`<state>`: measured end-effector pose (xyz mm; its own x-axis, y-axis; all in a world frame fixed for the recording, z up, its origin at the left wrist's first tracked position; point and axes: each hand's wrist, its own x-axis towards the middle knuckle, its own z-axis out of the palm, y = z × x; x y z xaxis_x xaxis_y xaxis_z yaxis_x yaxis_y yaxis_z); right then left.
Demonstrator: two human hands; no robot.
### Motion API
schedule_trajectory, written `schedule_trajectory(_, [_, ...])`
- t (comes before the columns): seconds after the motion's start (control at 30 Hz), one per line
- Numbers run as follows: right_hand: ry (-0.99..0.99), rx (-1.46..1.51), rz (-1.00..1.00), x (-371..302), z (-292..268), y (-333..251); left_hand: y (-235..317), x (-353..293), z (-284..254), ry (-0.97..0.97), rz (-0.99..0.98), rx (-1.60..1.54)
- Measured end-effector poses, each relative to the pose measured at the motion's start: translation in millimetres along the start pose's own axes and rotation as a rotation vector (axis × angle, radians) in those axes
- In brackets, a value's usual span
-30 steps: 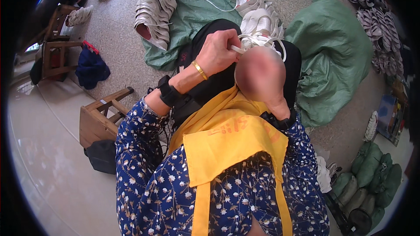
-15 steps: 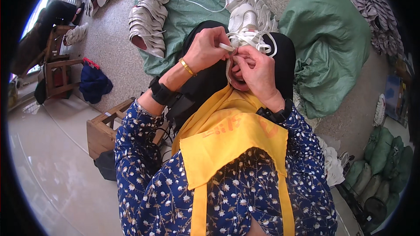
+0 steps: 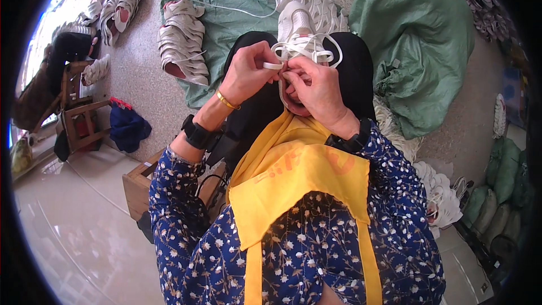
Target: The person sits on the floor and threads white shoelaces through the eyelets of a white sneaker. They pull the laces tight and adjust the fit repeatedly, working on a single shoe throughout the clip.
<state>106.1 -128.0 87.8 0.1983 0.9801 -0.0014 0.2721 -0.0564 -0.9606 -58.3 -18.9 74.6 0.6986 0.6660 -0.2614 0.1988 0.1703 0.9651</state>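
A white shoe upper (image 3: pixel 296 20) rests across my lap between my knees, its toe pointing away and its pinkish inner lining facing me. Loops of white shoelace (image 3: pixel 272 66) lie over its front. With thumb and fingers, my left hand (image 3: pixel 247 73) pinches the shoelace near the upper's left edge. Right beside it, my right hand (image 3: pixel 317 91) is closed in a pinch on the upper's edge near the eyelets; the fingertips partly hide what they grip. Both hands meet over the opening of the upper.
A stack of nested white uppers (image 3: pixel 183 42) lies on a green sheet (image 3: pixel 234 8) ahead to the left. More uppers (image 3: pixel 324 11) stand behind the one on my lap. A bulky green sack (image 3: pixel 415 28) is at the right, a wooden stool (image 3: pixel 135 186) at my left.
The whole view has shifted slightly, so hands and upper appear a little further left. Both hands keep their pinch close together at the same spot on the upper.
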Motion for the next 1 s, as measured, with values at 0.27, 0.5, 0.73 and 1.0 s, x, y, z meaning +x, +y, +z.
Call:
schedule_trajectory(0.27, [-0.026,-0.108,-0.007,3.1,-3.8,0.7,3.3,-5.9,10.0,0.158,0.019,0.001])
schedule_trajectory(0.5, [-0.044,-0.367,-0.112,11.8,-3.4,0.0,-2.0,-4.7,19.8,0.324,0.049,0.279])
schedule_trajectory(0.73, [-0.088,-0.46,-0.126,15.0,-2.7,-2.3,1.7,-10.3,24.8,0.354,0.032,0.222])
schedule_trajectory(1.0, [-0.081,-0.516,-0.128,9.3,-8.1,-9.2,-7.5,-9.8,22.6,0.539,0.078,-0.208])
